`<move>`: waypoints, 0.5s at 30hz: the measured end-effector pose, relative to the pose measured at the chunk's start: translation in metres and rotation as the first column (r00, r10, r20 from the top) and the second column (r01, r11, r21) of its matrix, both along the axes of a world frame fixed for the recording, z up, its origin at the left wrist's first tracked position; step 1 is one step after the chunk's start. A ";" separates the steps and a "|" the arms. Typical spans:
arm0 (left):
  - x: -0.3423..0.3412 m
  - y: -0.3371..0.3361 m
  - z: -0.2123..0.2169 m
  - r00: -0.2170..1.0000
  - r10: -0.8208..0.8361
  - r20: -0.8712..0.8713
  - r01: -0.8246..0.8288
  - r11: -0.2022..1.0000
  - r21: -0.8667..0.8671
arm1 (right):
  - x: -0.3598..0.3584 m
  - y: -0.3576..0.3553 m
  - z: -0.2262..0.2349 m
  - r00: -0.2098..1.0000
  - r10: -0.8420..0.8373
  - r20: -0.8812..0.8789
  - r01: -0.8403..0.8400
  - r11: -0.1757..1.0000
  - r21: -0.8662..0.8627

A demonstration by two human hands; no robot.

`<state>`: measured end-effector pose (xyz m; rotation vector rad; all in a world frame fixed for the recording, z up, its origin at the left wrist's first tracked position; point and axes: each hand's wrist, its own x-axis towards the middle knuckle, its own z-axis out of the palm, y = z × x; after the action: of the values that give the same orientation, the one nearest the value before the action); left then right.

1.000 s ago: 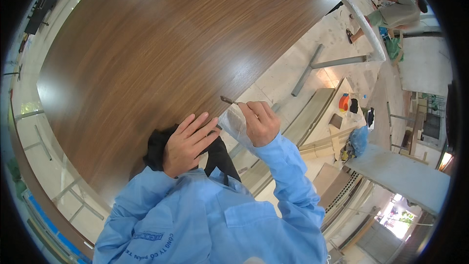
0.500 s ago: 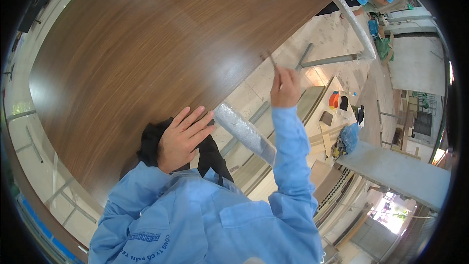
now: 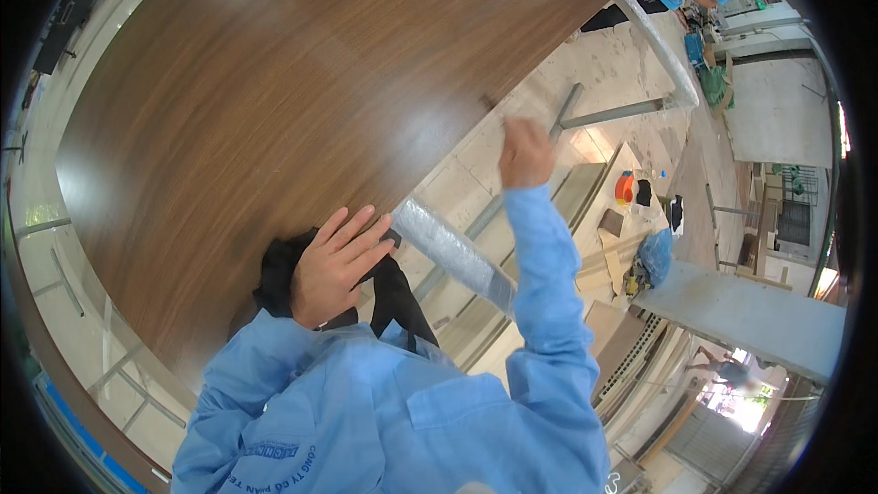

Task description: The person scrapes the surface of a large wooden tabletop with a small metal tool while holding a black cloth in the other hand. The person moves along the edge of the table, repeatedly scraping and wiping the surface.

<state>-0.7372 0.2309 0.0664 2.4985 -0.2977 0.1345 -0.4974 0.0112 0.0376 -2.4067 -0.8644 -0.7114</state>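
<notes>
Wooden panel point(image 3: 274, 101) under left hand point(image 3: 331, 265), fingers spread on black cloth point(image 3: 279, 265); right hand point(image 3: 524, 154) fisted.

Dk brown woodgrain panel point(image 3: 274, 110), black cloth point(image 3: 283, 265), lt blue sleeves point(image 3: 540, 256).

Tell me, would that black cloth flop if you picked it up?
Probably floppy: the cloth lies bunched and creased under the left hand and droops over the board edge. Likely light, too. It shouldn't roll.

A furniture workshop: large wood-grain panel point(image 3: 302, 101), stacked boards point(image 3: 604, 247), concrete floor point(image 3: 631, 55).
</notes>
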 end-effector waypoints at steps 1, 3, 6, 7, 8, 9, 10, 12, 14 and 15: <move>0.000 0.000 0.000 1.000 0.004 0.001 -0.004 1.000 -0.007 | -0.007 0.001 -0.001 0.996 0.088 -0.004 -0.088 0.996 -0.018; 0.000 -0.001 0.000 1.000 0.008 -0.008 -0.008 1.000 -0.018 | -0.023 0.000 -0.004 0.970 0.236 -0.065 -0.238 0.970 -0.040; 0.000 -0.002 -0.001 1.000 0.012 -0.011 -0.012 1.000 -0.004 | -0.017 -0.003 -0.008 0.971 0.218 -0.092 -0.224 0.973 -0.057; 0.000 -0.002 -0.001 1.000 0.013 0.002 -0.013 1.000 -0.015 | -0.009 -0.005 -0.008 0.995 0.096 -0.020 -0.097 0.992 -0.079; 0.000 -0.002 0.000 1.000 0.013 0.006 -0.013 1.000 -0.015 | 0.007 -0.005 -0.007 1.000 -0.013 -0.019 0.013 1.000 -0.012; 0.000 -0.002 0.000 1.000 0.011 0.007 -0.011 1.000 -0.011 | 0.023 -0.006 -0.006 0.988 -0.148 -0.040 0.151 0.986 0.073; 0.000 -0.002 0.000 1.000 0.008 0.007 -0.008 1.000 -0.015 | 0.027 -0.007 -0.008 0.996 -0.092 -0.008 0.092 0.995 0.027; 0.001 -0.002 0.000 1.000 0.005 -0.005 -0.005 1.000 -0.016 | 0.027 -0.008 -0.012 0.990 -0.137 -0.038 0.137 0.991 0.002; 0.001 -0.002 0.000 1.000 0.007 -0.010 -0.007 1.000 -0.014 | 0.016 -0.011 -0.019 0.990 0.141 0.004 -0.141 0.990 -0.018; 0.001 -0.003 0.000 1.000 0.009 -0.020 -0.009 1.000 -0.012 | 0.008 -0.013 -0.023 0.949 0.311 0.058 -0.311 0.950 -0.009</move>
<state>-0.7365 0.2281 0.0665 2.4883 -0.2770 0.1143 -0.4890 -0.0016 0.0146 -2.1863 -1.2331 -0.6589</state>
